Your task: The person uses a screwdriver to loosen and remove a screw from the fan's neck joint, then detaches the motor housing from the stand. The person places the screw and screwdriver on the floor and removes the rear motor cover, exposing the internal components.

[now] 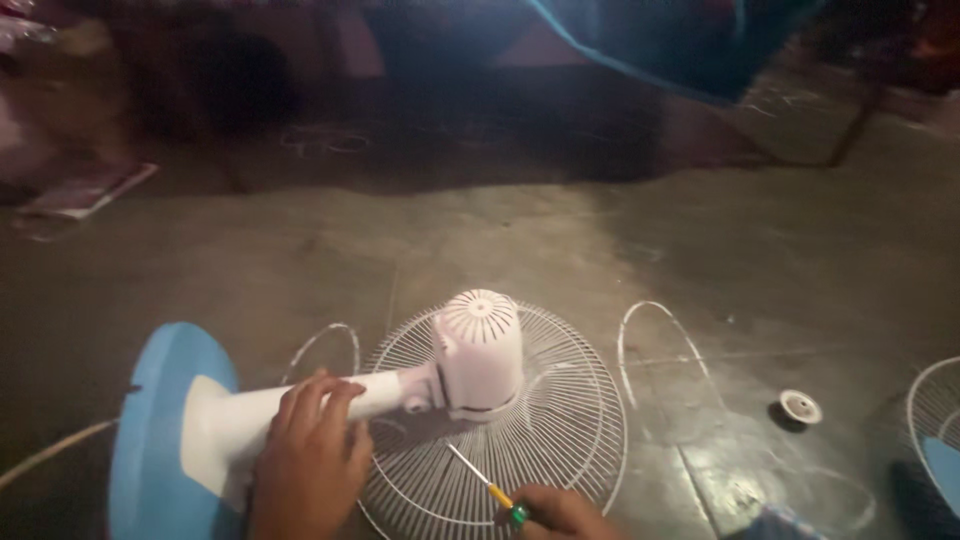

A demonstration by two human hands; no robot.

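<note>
A white table fan lies on the concrete floor, its motor housing (pixel 480 352) resting over a white wire grille (pixel 570 420). My left hand (pixel 310 460) wraps around the fan's white neck (pixel 250 405), next to the round blue base (pixel 155 430). My right hand (pixel 560 515) sits at the bottom edge and holds a screwdriver (pixel 485 485) with a yellow-green handle. Its thin shaft points up-left toward the underside of the motor housing.
A small white round cap (pixel 800 406) lies on the floor to the right. Another wire grille with a blue part (pixel 935 430) shows at the right edge. Chalk loops mark the floor. A flat book or paper (pixel 90 188) lies far left; blue cloth (pixel 660 40) hangs at the top.
</note>
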